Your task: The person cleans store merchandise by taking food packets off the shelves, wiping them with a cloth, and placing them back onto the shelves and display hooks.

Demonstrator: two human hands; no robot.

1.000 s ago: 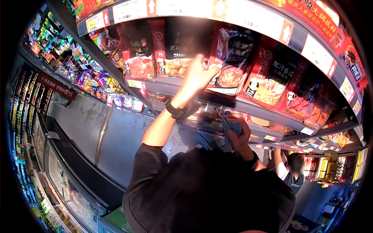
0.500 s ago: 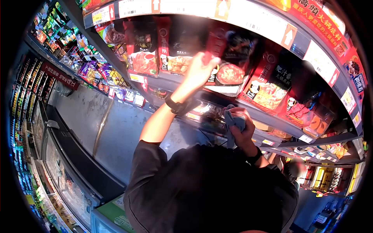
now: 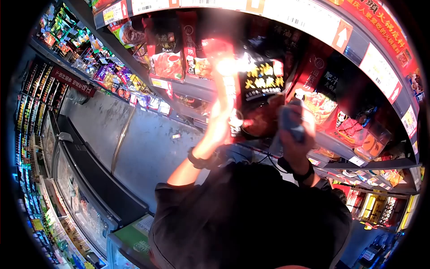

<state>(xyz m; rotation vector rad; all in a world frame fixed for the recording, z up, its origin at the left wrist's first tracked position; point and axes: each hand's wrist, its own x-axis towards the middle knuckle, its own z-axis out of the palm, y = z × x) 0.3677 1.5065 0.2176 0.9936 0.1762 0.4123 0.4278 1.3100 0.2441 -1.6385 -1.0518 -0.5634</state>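
Observation:
A black and red food packet (image 3: 264, 80) is out in front of the shelf, with its front facing up toward me. My left hand (image 3: 220, 119) grips its left edge; glare washes out part of the hand and packet. At the packet's lower right, my right hand (image 3: 299, 132) is closed around a grey-blue cloth (image 3: 292, 122), blurred by motion. Whether the cloth touches the packet I cannot tell. Behind them, similar packets (image 3: 165, 58) stand on the shelf, and a red tomato-style packet (image 3: 313, 101) is to the right.
A shelf edge with price labels (image 3: 286, 15) curves above the hands. Lower shelves (image 3: 349, 172) run below right. At the left are a snack rack (image 3: 112, 78), grey floor (image 3: 154, 134) and a long glass-sided case (image 3: 80, 197). A green-topped box (image 3: 134, 237) stands lower left.
My left hand has pulled the packet out from the shelf toward me. My right hand, with the cloth, has moved right and up beside it.

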